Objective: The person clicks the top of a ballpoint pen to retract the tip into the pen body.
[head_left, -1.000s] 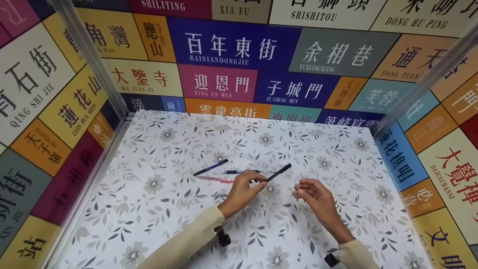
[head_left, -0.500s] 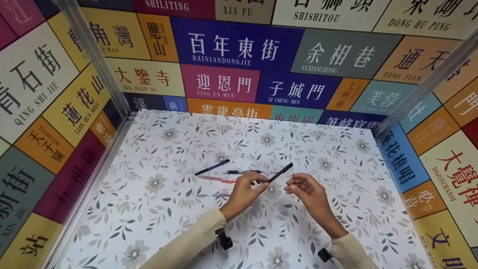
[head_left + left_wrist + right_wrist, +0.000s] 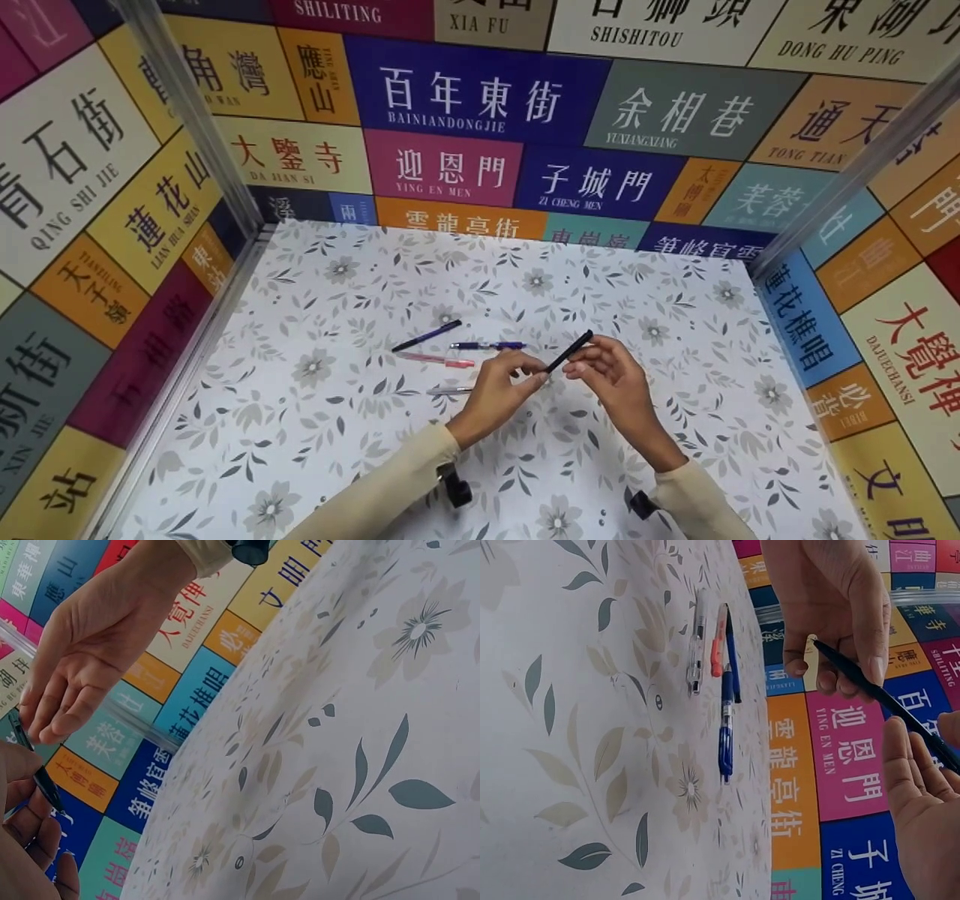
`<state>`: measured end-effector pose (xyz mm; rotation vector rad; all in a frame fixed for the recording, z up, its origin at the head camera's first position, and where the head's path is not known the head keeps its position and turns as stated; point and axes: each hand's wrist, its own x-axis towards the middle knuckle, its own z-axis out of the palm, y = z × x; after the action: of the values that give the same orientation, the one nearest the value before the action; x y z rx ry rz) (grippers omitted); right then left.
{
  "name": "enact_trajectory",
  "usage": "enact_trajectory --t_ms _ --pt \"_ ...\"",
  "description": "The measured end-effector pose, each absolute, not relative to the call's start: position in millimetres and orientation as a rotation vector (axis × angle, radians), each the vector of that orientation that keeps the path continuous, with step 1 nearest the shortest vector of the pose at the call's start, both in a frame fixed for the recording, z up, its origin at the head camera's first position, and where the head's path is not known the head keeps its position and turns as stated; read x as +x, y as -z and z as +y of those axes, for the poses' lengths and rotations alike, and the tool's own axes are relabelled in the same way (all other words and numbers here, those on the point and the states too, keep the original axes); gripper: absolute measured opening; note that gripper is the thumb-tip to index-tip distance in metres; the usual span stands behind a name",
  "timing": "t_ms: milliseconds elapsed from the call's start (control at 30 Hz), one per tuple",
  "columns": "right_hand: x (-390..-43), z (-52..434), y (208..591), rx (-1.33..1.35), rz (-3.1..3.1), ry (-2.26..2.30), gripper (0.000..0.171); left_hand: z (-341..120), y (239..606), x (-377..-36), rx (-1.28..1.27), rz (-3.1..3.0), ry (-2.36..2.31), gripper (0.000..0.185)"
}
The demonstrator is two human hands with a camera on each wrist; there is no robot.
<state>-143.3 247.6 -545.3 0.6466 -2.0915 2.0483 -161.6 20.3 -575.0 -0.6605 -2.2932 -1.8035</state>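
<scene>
A slim black pen (image 3: 568, 352) is pinched near its lower end by my left hand (image 3: 495, 390); it slants up to the right above the table. My right hand (image 3: 619, 386) is at the pen's upper end, its fingertips right beside the shaft. From the right wrist, the pen (image 3: 896, 706) passes between the right thumb and the nearly straight fingers (image 3: 911, 765), while its pointed tip sticks out past the left hand (image 3: 829, 607). The left wrist view catches only part of the left hand (image 3: 22, 817).
Left of my hands lie a dark blue pen (image 3: 426, 336), a blue-and-clear pen (image 3: 487, 346), a pink pen (image 3: 450, 361) and a clear-silver pen (image 3: 448, 391). A floral white cloth (image 3: 360, 450) covers the table. Sign-patterned panels (image 3: 480, 90) stand around three sides.
My right hand has moved left and up to the pen's upper end. The left hand still pinches the pen, having shifted slightly right.
</scene>
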Motion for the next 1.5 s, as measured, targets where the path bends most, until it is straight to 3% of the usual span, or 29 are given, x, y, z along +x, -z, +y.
enact_trajectory --t_ms 767,1500 --pt "-146.9 240.9 537.1 0.625 -2.132 -1.921 0.06 27.8 574.7 -154.3 -0.66 -2.327 1.891 0.008" --pt "-145.2 241.6 532.8 0.775 -2.113 -1.829 0.063 35.5 573.2 -140.9 -0.585 -2.297 2.103 0.007"
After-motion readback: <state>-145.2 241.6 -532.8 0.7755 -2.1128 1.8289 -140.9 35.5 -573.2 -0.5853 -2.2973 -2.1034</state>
